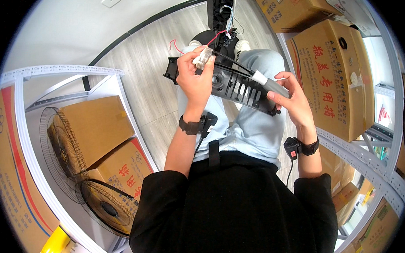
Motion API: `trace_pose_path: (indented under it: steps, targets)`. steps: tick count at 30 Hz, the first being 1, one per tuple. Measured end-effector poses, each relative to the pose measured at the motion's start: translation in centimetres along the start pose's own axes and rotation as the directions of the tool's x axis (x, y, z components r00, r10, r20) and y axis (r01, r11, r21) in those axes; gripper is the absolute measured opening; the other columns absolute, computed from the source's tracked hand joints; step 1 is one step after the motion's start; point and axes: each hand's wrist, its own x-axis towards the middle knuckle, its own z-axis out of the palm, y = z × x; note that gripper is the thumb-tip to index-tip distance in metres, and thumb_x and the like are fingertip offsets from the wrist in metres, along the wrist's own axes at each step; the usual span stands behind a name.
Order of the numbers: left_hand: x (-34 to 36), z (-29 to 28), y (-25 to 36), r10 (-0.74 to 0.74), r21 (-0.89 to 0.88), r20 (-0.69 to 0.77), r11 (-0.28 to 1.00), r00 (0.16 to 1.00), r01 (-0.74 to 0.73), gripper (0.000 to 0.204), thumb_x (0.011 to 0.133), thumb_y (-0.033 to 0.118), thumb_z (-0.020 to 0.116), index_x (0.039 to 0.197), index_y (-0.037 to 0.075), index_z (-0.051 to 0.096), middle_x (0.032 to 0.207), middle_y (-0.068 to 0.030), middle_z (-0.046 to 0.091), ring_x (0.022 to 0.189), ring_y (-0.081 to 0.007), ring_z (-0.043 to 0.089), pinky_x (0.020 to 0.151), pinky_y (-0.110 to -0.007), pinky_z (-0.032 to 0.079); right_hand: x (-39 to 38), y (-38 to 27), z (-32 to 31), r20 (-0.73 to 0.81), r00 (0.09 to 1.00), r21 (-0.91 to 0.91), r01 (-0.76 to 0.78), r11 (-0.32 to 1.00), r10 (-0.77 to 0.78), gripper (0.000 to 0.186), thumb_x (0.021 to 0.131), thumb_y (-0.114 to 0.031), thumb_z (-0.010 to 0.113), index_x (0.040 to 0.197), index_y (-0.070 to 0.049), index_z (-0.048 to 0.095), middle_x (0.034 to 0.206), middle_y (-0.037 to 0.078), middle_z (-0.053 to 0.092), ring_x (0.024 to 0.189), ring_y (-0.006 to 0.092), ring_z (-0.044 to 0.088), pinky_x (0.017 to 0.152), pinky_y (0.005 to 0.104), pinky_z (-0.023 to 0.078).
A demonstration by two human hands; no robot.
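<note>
Between the fingertips of my left hand is a small whitish translucent plastic part. My right hand is closed around the grey handle of a screwdriver, which has a white collar. Its long dark shaft slants up and left toward the whitish part; whether the tip touches it I cannot tell. Across my thighs lies a long black plastic panel with a round opening and a row of slots. Red wires stick out beyond my left fingers.
A black upright post with loose wires stands past my knees. To the left, a white metal rack holds cartons and round fan grilles. At right, cardboard boxes sit on another rack.
</note>
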Motion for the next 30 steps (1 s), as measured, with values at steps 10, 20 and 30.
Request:
trace_pose_path:
  steps: [10, 20, 30]
  targets:
    - [-0.2, -0.1, 0.1, -0.014, 0.004, -0.003, 1.0, 1.0, 0.014, 0.034, 0.086, -0.007, 0.072, 0.111, -0.002, 0.05, 0.118, -0.0196, 0.068, 0.102, -0.0175, 0.067, 0.088, -0.03, 0.056, -0.2, -0.1, 0.6, -0.01, 1.0, -0.003, 0.028, 1.0, -0.028, 0.029, 0.103, -0.027, 0.056, 0.122, -0.005, 0.056, 0.089, 0.004, 0.066, 0.064, 0.0059, 0.058, 0.05, 0.0174, 0.037]
    - [-0.3, -0.2, 0.1, 0.029, 0.001, 0.002, 1.0, 1.0, -0.029, 0.034, 0.086, -0.007, 0.072, 0.111, -0.001, 0.05, 0.118, -0.0198, 0.068, 0.102, -0.0185, 0.068, 0.088, -0.03, 0.056, -0.2, 0.0, 0.1, 0.025, 1.0, -0.035, -0.009, 0.999, 0.01, 0.027, 0.104, -0.026, 0.054, 0.12, -0.005, 0.057, 0.089, 0.004, 0.065, 0.066, 0.0055, 0.058, 0.05, 0.0175, 0.037]
    - [-0.4, -0.2, 0.5, 0.013, 0.009, 0.003, 1.0, 1.0, -0.013, 0.033, 0.087, -0.006, 0.073, 0.11, -0.001, 0.05, 0.118, -0.0195, 0.068, 0.101, -0.0172, 0.068, 0.088, -0.03, 0.056, 0.0, -1.1, -0.4, 0.097, 0.981, 0.121, -0.177, 0.977, 0.165, 0.027, 0.097, -0.022, 0.065, 0.117, -0.006, 0.058, 0.093, 0.001, 0.062, 0.067, 0.0052, 0.058, 0.049, 0.0166, 0.037]
